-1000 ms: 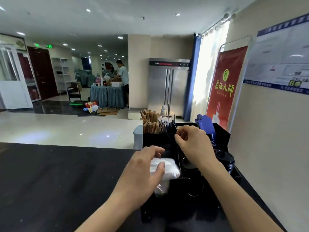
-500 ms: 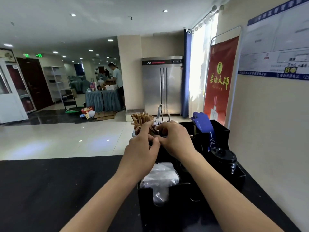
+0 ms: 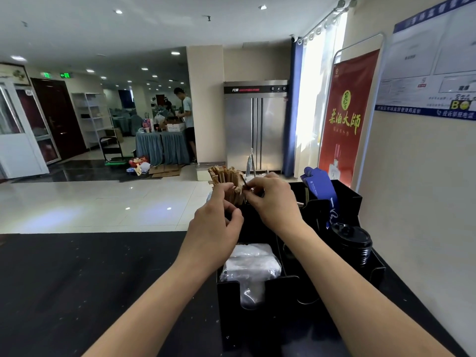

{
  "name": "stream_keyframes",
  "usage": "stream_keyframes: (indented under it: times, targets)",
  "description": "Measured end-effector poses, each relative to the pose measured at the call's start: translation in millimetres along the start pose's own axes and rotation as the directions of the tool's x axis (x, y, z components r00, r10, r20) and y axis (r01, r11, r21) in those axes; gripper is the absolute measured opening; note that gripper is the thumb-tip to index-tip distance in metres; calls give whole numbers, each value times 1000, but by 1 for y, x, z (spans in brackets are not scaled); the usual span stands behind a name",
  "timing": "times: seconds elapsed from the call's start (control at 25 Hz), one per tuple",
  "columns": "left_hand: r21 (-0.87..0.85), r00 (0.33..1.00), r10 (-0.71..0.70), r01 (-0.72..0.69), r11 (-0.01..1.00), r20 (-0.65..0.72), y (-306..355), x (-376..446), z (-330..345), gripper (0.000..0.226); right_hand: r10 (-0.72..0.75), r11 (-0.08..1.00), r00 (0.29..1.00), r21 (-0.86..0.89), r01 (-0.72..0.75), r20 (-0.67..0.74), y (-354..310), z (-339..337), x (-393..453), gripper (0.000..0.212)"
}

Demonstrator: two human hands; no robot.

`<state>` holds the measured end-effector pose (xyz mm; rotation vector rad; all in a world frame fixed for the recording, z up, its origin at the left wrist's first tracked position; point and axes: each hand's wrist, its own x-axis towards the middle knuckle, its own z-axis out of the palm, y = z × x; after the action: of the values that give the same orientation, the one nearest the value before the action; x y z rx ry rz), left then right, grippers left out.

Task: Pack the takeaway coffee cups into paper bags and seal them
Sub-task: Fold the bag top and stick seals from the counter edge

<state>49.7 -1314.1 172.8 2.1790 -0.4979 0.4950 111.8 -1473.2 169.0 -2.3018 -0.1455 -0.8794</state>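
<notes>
I'm pinching a thin packet [image 3: 246,188] with my right hand [image 3: 273,202] above the organizer [image 3: 332,202]; left hand [image 3: 216,225] fingers are curling on the brown sticks [image 3: 228,182]. Light, flimsy, best held by its end. No cups or bags showing.

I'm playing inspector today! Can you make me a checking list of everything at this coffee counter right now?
Surface: black counter, bare on the left.
Job's things: black lids stacked at the right of the organizer; no cups or paper bags seen.
Clutter: brown sticks upright at the back, plastic wraps in the front slot, blue card.
Grippers: left hand and right hand meet by the sticks, fingers curled on something too small to tell.
Cables: nothing seen.
Surroundings: steel fridge, red banner, a person at a far table.
</notes>
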Motion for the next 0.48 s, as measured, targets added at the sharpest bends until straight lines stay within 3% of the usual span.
stream_keyframes:
  times: [0.2,0.48]
  targets:
    - [-3,1000,12,-12,1000,4,2,-1,-2,43,186,930,983,323,-175,-1,5,-24,12,20]
    - [-12,999,32,-32,999,-40,12,-7,-6,35,97,894,989,446,-36,-114,-18,-62,14,11]
